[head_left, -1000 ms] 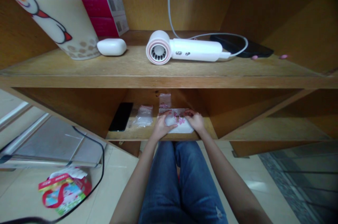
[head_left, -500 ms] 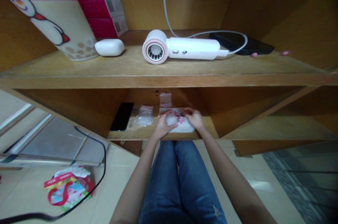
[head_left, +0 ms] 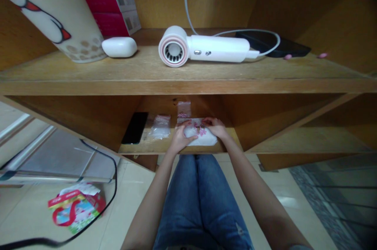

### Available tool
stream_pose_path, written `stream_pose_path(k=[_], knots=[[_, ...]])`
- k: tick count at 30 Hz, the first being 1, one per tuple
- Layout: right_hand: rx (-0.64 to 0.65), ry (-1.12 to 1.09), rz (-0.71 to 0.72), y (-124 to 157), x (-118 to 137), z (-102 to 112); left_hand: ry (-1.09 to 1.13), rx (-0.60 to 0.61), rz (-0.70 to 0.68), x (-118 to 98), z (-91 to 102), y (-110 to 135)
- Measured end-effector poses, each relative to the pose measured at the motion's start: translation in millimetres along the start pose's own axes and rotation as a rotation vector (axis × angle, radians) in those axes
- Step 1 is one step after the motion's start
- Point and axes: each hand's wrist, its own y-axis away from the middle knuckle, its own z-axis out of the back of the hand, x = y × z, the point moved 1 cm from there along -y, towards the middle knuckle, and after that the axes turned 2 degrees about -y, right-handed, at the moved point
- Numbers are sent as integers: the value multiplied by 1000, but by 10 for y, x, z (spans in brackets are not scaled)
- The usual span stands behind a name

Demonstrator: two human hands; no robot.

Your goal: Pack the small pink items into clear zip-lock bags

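Observation:
On the lower shelf lies a white sheet or shallow tray [head_left: 207, 141] with several small pink pieces [head_left: 200, 129], like beads, in its middle. My left hand [head_left: 181, 136] rests over its left side, thumb and fingers spread apart around the near left part. At the far right edge is my right hand [head_left: 216, 127], its fingers bent and pinched together beside the pink pieces. What those fingertips hold, if anything, is too small to make out. Just behind stands or lies a small clear bag [head_left: 184, 109] with pink bits in it.
Left of the sheet are clear plastic bags [head_left: 161, 126] and a black phone [head_left: 135, 128]. The upper shelf [head_left: 147, 87] overhangs, carrying a white hair dryer [head_left: 218, 48], a white earbud case [head_left: 119, 47] and a large drink cup [head_left: 64, 18]. A colourful bag [head_left: 76, 208] sits on the floor.
The view has shifted slightly, so the shelf things appear a little higher. My hands stay at nearly the same places on the sheet, with only small finger movement.

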Motion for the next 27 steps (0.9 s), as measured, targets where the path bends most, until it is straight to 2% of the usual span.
stream_pose_path(k=[6,11,14,17,20,23,27], knots=[[-11,-1,6,10,40,37,-15,-3,-3,10,-14,-5],[-32,-202,95,63,177,69,0,10,8,8,-28,-9],[50,-373,186,83,284,28,7,21,13,5,-23,-9],[137,-451,239,78,331,-29,17,11,11,12,-21,-5],[49,-416,184,58,273,-32,30,4,10,21,-26,0],[-35,-277,90,37,157,9,37,0,9,18,-27,0],[16,-118,29,13,49,53,38,-7,11,2,-16,-6]])
